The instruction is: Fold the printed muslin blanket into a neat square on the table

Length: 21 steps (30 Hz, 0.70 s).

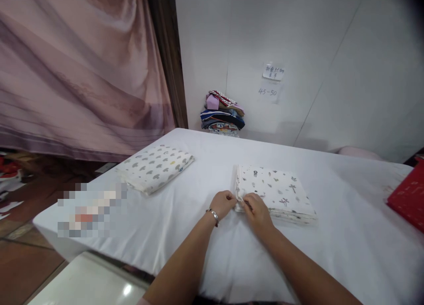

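Note:
A folded white cloth (274, 188) with small plant and palm-tree prints lies flat on the white-covered table, its layers stacked at the near edge. My left hand (224, 203) is closed in a pinch at the cloth's near left corner and wears a silver band on the wrist. Right beside it, my right hand (255, 209) grips the same corner, thumb and fingers pressed together on the fabric. To the left lies another folded white cloth (159, 165) with grey mushroom-like prints, apart from both hands.
A red item (409, 194) sits at the table's right edge. Beyond the far edge stands a pile of folded fabrics (222, 112) by the wall. Handwritten paper notes (272, 75) hang there. A pink curtain (79, 70) is at left, a white surface (86, 280) below. One table patch is blurred.

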Available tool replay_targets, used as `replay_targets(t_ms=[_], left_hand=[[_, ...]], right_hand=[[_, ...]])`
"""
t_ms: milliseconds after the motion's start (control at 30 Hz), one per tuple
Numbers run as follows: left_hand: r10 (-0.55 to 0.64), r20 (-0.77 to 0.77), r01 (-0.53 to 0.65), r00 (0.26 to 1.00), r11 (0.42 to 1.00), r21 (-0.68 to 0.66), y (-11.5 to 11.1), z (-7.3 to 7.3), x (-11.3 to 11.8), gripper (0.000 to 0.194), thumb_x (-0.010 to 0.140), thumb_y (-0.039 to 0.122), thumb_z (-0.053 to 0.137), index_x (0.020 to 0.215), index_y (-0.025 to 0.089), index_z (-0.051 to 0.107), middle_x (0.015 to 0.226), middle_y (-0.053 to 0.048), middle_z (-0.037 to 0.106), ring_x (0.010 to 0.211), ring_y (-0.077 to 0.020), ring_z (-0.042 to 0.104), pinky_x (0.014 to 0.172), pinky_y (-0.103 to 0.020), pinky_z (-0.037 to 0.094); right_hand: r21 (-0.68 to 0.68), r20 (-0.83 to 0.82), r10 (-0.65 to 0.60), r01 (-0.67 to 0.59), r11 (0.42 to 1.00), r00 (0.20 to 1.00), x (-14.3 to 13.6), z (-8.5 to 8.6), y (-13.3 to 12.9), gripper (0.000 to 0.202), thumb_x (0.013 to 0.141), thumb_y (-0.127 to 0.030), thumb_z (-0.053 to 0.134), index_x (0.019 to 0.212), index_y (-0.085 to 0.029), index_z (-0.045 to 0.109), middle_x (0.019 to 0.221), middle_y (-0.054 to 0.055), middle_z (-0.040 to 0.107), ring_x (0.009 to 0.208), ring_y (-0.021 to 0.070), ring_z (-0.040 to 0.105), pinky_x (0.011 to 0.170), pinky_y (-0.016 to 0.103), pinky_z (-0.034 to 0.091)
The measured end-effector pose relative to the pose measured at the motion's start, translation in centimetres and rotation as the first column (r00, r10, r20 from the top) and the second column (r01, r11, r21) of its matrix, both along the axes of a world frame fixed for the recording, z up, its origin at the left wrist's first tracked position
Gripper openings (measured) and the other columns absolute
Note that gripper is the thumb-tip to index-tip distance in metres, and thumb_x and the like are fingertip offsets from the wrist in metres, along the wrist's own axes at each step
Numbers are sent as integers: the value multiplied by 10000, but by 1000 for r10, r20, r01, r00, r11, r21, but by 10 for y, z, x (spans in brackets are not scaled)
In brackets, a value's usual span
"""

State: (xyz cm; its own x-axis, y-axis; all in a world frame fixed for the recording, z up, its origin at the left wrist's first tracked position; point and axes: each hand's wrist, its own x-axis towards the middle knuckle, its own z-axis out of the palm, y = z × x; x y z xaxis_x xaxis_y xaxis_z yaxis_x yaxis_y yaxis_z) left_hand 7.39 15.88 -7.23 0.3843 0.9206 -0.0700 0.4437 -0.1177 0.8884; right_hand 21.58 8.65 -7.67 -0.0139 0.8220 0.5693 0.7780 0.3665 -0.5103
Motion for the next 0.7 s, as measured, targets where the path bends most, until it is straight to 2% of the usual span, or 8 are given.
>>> replay_targets(t_ms=[133, 367, 600, 700], left_hand=[[16, 87, -11, 996, 998, -55, -2, 2, 3, 89, 626, 229, 541, 604, 148, 570, 560, 29, 542, 549, -85, 469, 521, -191, 360], [15, 92, 18, 996, 939, -344, 1, 3, 5, 132, 644, 256, 537, 577, 143, 538, 394, 68, 390, 382, -50, 319, 390, -187, 227], [2, 165, 66, 986, 911, -408, 1, 6, 3, 178, 631, 304, 564, 561, 150, 508, 374, 79, 348, 360, -43, 282, 379, -195, 194], [-2, 187, 82, 982, 904, -420, 1, 9, 1, 192, 612, 327, 587, 588, 149, 519, 394, 86, 335, 370, -43, 287, 383, -196, 199]], right_hand=[[4, -19, -11, 11, 1000, 1000, 0, 3, -2, 136, 879, -259, 411, 823, -205, 522, 822, 49, 545, 787, 177, 495, 708, 308, 399], [-15, 36, 7, -7, 1000, 999, 2, 1, -3, 81, 831, -239, 464, 849, -205, 535, 846, 56, 556, 808, 193, 499, 725, 323, 404], [-14, 92, 29, -28, 1000, 995, 5, -2, -2, 183, 770, -237, 541, 948, -201, 520, 943, 75, 559, 894, 219, 491, 785, 343, 397], [-44, 78, 4, 0, 999, 997, 4, 0, -2, 123, 790, -240, 516, 907, -203, 523, 898, 61, 561, 856, 205, 496, 754, 328, 398]])
